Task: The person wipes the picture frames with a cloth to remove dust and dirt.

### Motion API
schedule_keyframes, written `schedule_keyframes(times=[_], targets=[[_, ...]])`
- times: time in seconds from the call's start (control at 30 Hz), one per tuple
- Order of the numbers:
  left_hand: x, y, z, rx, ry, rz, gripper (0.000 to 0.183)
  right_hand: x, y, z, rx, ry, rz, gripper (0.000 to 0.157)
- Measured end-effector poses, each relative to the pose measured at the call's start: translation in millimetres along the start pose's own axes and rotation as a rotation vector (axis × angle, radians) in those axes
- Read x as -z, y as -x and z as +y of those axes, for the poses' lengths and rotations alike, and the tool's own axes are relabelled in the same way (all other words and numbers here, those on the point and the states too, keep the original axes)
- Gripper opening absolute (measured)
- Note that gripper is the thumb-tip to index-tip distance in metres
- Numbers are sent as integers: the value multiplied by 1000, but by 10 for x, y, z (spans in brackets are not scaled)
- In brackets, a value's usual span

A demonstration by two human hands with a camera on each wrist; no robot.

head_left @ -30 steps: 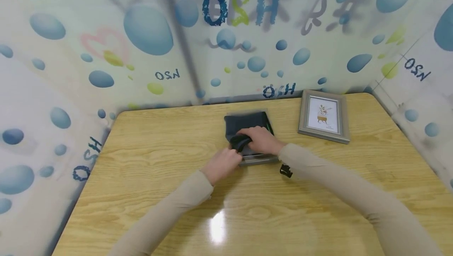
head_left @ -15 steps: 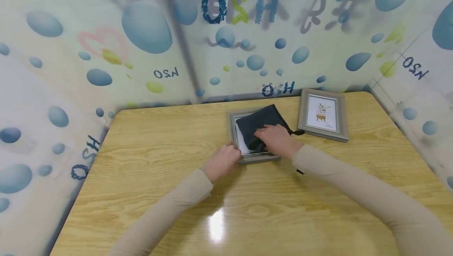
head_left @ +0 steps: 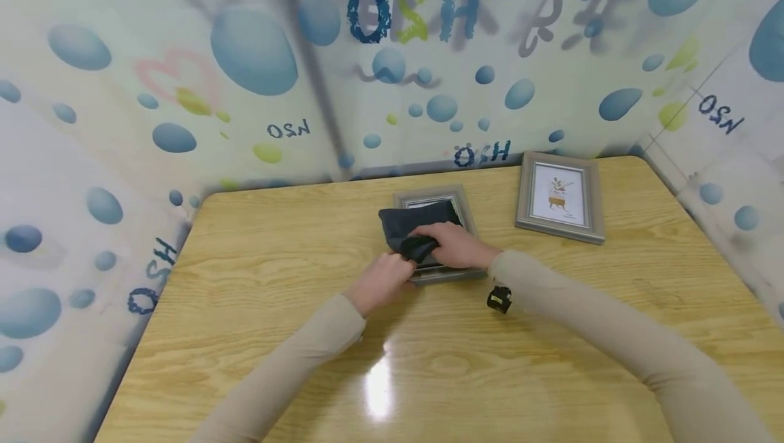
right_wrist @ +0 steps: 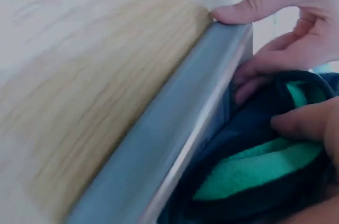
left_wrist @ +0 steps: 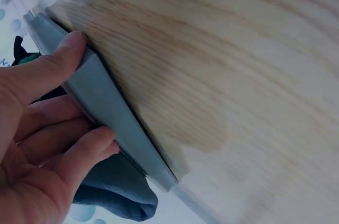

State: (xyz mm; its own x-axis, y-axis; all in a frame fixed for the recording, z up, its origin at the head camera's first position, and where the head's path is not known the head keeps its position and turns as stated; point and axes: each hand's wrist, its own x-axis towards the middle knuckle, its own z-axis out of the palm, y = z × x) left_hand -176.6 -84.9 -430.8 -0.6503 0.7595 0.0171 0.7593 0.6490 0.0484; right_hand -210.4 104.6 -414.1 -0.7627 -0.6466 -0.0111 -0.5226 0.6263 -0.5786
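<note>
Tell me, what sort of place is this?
Probably a small indoor workspace: a wood-grain table has patterned walls behind and at its sides, printed with blue drops and mirrored H2O lettering, and a framed plant picture lies on it.

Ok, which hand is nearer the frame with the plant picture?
The right hand, gripping the cloth left of that frame. The left hand, farther left, grips a corner of the other frame.

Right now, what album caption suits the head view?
Left hand grips a picture frame; right hand holds dark cloth over it.
</note>
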Motion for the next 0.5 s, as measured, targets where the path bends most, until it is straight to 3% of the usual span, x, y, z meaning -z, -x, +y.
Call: schedule_keyframes(times=[0.07,0.17,0.4,0.5], targets=[[-16,8,-4,16,40,-1,19,3,15,16,32,-23,-28,48],[-26,3,-3,38,66,1,20,33,77,49,48,59,-61,47],[-10,-17,9,55,60,22,23,134,283,85,-68,550,-57,34],[-7,-22,12,44,47,28,24,116,353,90,-90,654,-48,30]])
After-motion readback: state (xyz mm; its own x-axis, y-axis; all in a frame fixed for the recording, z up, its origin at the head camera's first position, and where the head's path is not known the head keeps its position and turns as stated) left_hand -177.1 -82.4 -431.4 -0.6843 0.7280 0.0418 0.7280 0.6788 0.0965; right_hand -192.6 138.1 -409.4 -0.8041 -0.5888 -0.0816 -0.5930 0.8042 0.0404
